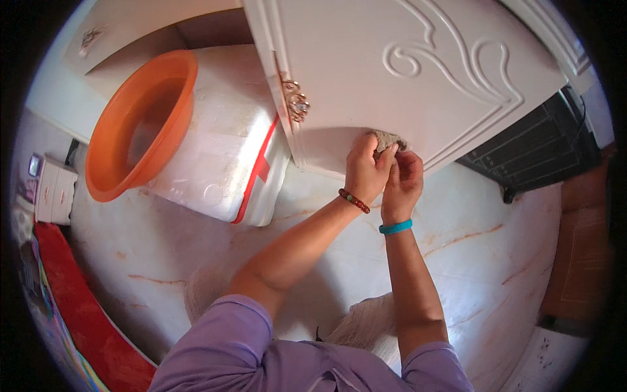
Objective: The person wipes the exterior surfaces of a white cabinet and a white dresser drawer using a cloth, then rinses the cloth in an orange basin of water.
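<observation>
My left hand (367, 166) holds a small, rough grey-brown cloth or scrub pad (386, 140) between thumb and fingers. Close beside it, my right hand (404, 179) has its fingers curled near the pad's dark lower end; whether it grips the pad cannot be told. Both hands are in front of the lower part of a white cabinet door (343, 73) with raised scrollwork. An ornate metal handle (296, 101) sits on the door's left edge. A beaded bracelet is on the left wrist and a teal band on the right.
An orange plastic basin (183, 122) rests tilted on a white foam box (220, 147) with red tape, left of the door. A dark panelled cabinet or appliance (534, 142) stands at right. Marble-patterned floor (303, 235) lies below; a red surface (83, 304) runs along the lower left.
</observation>
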Tool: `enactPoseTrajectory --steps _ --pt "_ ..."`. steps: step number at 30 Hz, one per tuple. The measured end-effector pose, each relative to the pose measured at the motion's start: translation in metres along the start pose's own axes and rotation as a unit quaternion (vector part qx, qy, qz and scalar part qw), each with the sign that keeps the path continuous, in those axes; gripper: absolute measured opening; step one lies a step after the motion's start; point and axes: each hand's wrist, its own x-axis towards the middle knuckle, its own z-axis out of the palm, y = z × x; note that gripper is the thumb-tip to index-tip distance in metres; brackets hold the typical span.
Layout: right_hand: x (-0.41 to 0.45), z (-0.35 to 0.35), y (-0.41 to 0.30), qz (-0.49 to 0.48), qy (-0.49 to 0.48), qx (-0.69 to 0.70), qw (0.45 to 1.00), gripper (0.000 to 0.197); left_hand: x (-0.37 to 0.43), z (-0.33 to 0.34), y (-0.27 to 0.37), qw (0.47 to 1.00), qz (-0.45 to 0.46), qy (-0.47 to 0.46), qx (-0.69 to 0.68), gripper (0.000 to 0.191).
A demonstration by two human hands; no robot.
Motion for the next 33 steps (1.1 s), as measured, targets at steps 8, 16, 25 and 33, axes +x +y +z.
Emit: enactPoseTrajectory --steps 8,16,25,33 --pt "0.009 0.042 -0.043 -0.281 -0.030 -0.138 0.949 0.037 0.047 -0.042 0.046 0.992 0.113 -0.018 -0.052 0.017" --pt "-0.018 0.058 0.026 -0.222 -0.114 -0.279 0.928 0.028 -0.004 -0.065 -0.044 0.994 -0.109 -0.001 -0.024 0.021" --pt "-0.025 0.058 0.038 -0.141 -0.119 -0.306 0.934 0.029 -0.023 -0.084 -0.062 0.862 -0.372 -0.101 -0.329 0.019" --pt "0.004 0.097 -0.103 -0.386 0.032 -0.228 0.893 0.037 0.064 -0.102 0.070 0.973 0.053 -0.140 -0.174 0.020"
